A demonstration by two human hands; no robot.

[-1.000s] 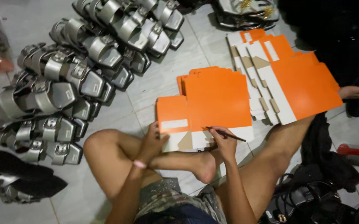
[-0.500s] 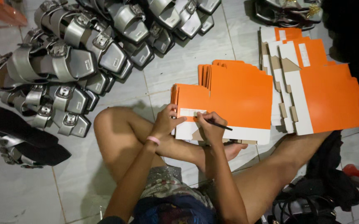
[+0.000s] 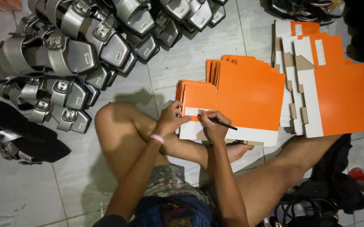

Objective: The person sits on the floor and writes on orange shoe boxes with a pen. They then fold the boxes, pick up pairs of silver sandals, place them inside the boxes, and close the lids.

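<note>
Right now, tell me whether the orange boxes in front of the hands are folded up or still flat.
Flat. The orange boxes lie as unfolded sheets stacked on the floor; the right hand writes on the top one with a pen.

Orange/white flat boxes (image 3: pixel 249 94), black pen (image 3: pixel 219 122), silver sandals (image 3: pixel 70 54), pink wristband (image 3: pixel 157 138).

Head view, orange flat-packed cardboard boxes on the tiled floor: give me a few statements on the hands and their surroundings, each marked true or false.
1. The right hand holds a thin black pen over the nearest orange flat-packed cardboard box. True.
2. The left hand rests on a silver platform sandal. False: it holds the white edge of the box stack.
3. The silver platform sandals lie to the person's left on the tiled floor. True.
4. The left wrist is bare. False: it wears a pink wristband.
5. A second stack of orange flat boxes lies further right. True.
</note>
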